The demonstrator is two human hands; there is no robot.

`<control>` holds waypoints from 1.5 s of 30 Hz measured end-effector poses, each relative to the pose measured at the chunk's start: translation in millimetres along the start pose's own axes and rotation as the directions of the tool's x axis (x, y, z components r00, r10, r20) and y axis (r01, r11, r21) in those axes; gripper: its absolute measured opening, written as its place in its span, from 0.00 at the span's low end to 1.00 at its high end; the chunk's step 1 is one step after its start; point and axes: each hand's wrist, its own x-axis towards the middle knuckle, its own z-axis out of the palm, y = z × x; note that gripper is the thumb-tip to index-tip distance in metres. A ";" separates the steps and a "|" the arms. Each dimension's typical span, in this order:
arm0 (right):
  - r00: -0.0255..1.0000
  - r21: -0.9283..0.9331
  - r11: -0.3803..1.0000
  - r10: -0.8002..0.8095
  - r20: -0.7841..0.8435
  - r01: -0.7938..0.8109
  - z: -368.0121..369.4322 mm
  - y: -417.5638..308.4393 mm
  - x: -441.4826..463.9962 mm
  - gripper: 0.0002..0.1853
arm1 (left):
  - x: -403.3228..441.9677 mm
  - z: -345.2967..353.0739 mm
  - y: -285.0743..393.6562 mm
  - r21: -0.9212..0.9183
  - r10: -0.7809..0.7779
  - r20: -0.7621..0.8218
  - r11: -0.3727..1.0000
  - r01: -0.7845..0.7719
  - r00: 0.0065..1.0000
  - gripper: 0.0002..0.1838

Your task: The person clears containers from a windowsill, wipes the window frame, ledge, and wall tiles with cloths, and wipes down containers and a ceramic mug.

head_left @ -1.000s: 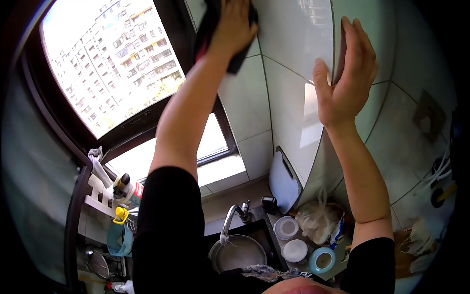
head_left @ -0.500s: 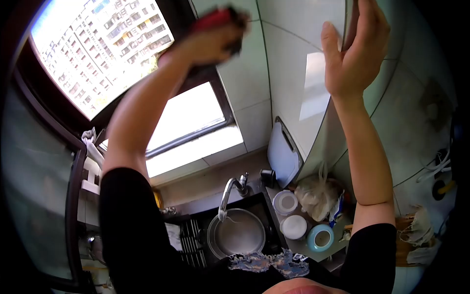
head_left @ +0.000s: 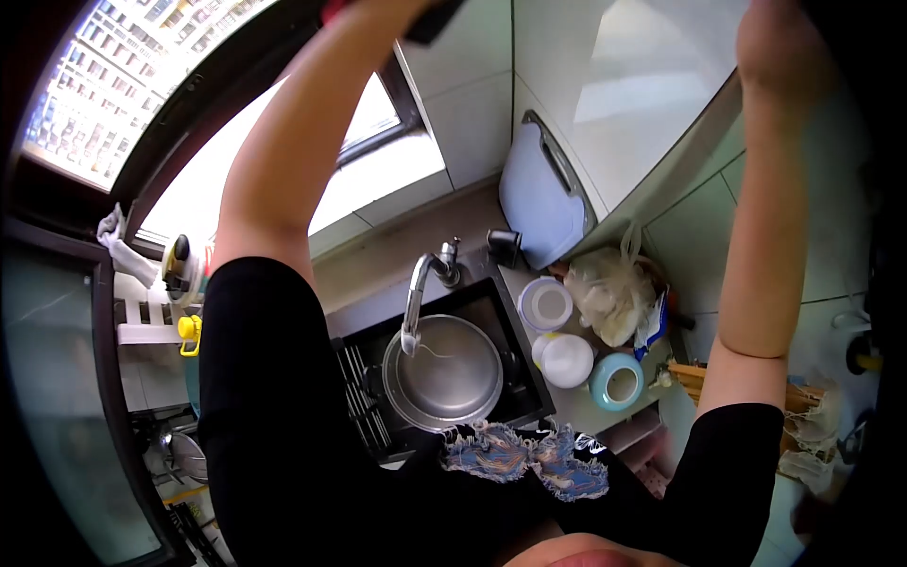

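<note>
Reaching high, the left hand (head_left: 397, 8) meets a dark item (head_left: 435, 24) at the top of view, near the window frame (head_left: 406, 99); the right hand (head_left: 780, 42) is raised beside the white panel (head_left: 647, 118), forearm (head_left: 770, 208) upright; I cannot tell how either hand's fingers are set.

Left hand (head_left: 402, 8) cut off by top edge, dark item (head_left: 435, 21) mostly out of frame, right hand (head_left: 779, 42) blurred and cropped
</note>
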 end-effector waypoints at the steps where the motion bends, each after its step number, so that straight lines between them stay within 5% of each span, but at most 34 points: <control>1: 1.000 -0.001 1.000 0.004 0.018 -0.004 -0.4 -1.8 -1.4 0.34 | -35.8 34.5 24.6 -0.136 0.062 0.013 0.989 -0.060 0.998 0.42; 4: 0.999 -0.005 1.000 0.005 0.053 -0.005 -3.5 -3.4 -3.1 0.36 | -156.8 98.1 87.2 -0.526 0.265 0.127 0.835 -0.161 0.956 0.52; 8: 0.996 -0.009 1.000 0.014 0.084 -0.013 -2.8 -11.0 -9.8 0.38 | -290.5 154.8 127.1 -0.835 0.560 0.418 0.547 0.060 0.716 0.52; 9: 0.995 -0.005 1.000 0.023 0.094 -0.023 -1.9 -14.0 -11.1 0.39 | -305.9 135.2 130.4 -0.321 0.589 0.443 0.808 -0.494 0.676 0.49; 10: 0.994 0.002 0.999 0.036 0.100 -0.036 -0.5 -16.0 -13.2 0.39 | -320.9 114.8 133.6 0.369 0.617 0.466 0.517 -0.773 0.635 0.45; 11: 0.994 0.006 0.999 0.045 0.104 -0.046 -0.1 -17.0 -13.3 0.40 | -302.9 82.9 122.1 0.408 0.730 0.550 0.190 -0.893 0.406 0.40; 14: 0.992 0.009 0.997 0.070 0.110 -0.071 -2.4 -20.9 -13.5 0.41 | -306.6 65.7 115.6 0.266 0.817 0.575 -0.146 -0.953 0.035 0.28; 16: 0.990 0.012 0.996 0.084 0.116 -0.086 -4.5 -22.1 -13.5 0.43 | -331.4 80.8 125.4 0.073 0.837 0.540 -0.154 -0.985 -0.091 0.25; 17: 0.989 0.014 0.996 0.091 0.119 -0.093 -4.1 -24.3 -13.2 0.43 | -346.7 84.7 125.1 0.064 0.834 0.544 -0.148 -0.987 -0.089 0.25; 19: 0.986 0.018 0.994 0.102 0.128 -0.105 -4.5 -28.3 -12.5 0.44 | -372.9 82.1 117.3 -0.177 0.840 0.522 0.277 -0.944 0.149 0.16; 20: 0.985 0.023 0.994 0.105 0.133 -0.109 -5.2 -30.6 -11.6 0.45 | -403.0 87.0 106.3 -0.181 0.839 0.523 0.283 -0.942 0.152 0.16; 21: 0.984 0.025 0.993 0.109 0.138 -0.114 -5.5 -32.7 -10.5 0.46 | -444.9 96.8 91.8 -0.052 0.819 0.435 0.437 -0.898 0.373 0.12; 23: 0.981 0.020 0.992 0.120 0.152 -0.124 -7.6 -36.1 -10.2 0.47 | -433.2 72.0 75.1 -0.352 0.506 0.751 0.850 -0.391 0.424 0.09; 24: 0.979 0.020 0.991 0.125 0.160 -0.130 -8.0 -36.8 -11.0 0.47 | -398.5 38.5 63.9 -0.340 0.363 0.930 0.907 0.248 -0.055 0.10; 26: 0.973 0.022 0.989 0.142 0.180 -0.148 -9.9 -34.3 -12.1 0.48 | -475.4 54.6 37.0 -0.580 0.447 0.709 0.810 0.090 0.545 0.07; 28: 0.975 0.021 0.991 0.123 0.185 -0.129 -10.1 -31.0 -13.0 0.47 | -504.5 37.4 3.1 -0.504 0.411 0.800 0.855 0.119 0.437 0.06; 29: 0.975 0.026 0.991 0.121 0.186 -0.128 -10.5 -36.5 -12.3 0.47 | -533.3 36.5 -25.4 -0.469 0.527 0.750 0.850 -0.241 0.399 0.07; 31: 0.978 0.016 0.992 0.120 0.172 -0.125 -8.3 -41.5 -13.7 0.47 | -524.0 7.8 -50.6 -0.498 0.563 0.789 0.821 -0.279 0.247 0.09; 32: 0.978 0.013 0.992 0.121 0.169 -0.125 -8.0 -41.3 -13.3 0.47 | -480.2 -28.3 -58.5 -0.528 0.517 0.843 0.848 0.044 0.149 0.10; 33: 0.979 0.006 0.993 0.119 0.164 -0.122 -7.6 -40.3 -13.0 0.47 | -467.0 -42.6 -62.7 -0.407 0.409 0.912 0.893 0.192 0.035 0.15; 34: 0.980 0.001 0.993 0.120 0.158 -0.122 -8.0 -38.7 -12.5 0.47 | -494.7 -36.6 -76.2 -0.500 0.519 0.855 0.828 0.254 -0.007 0.20; 36: 0.981 -0.009 0.992 0.124 0.151 -0.124 -8.6 -32.8 -13.7 0.47 | -518.7 -41.5 -78.7 -0.647 0.421 0.647 0.744 0.166 0.636 0.25; 37: 0.981 -0.016 0.992 0.122 0.149 -0.121 -9.5 -31.7 -13.5 0.47 | -511.9 -47.7 -78.1 -0.490 0.240 0.793 0.798 0.351 0.560 0.27; 38: 0.980 -0.024 0.992 0.128 0.150 -0.125 -9.2 -30.7 -13.9 0.47 | -505.6 -48.0 -77.6 -0.404 0.048 0.772 0.807 0.431 0.634 0.30; 40: 0.980 -0.036 0.991 0.133 0.145 -0.130 -10.1 -27.8 -14.1 0.47 | -470.0 -54.3 -71.0 -0.474 -0.308 0.607 0.600 0.644 0.733 0.31; 42: 0.980 -0.044 0.991 0.128 0.149 -0.123 -10.8 -27.1 -14.4 0.47 | -448.8 -47.4 -67.9 -0.565 -0.450 0.504 0.473 0.676 0.737 0.29; 45: 0.981 -0.062 0.991 0.123 0.147 -0.115 -11.0 -25.3 -16.4 0.46 | -426.6 -22.4 -39.3 -0.507 -0.538 0.433 0.518 0.689 0.723 0.33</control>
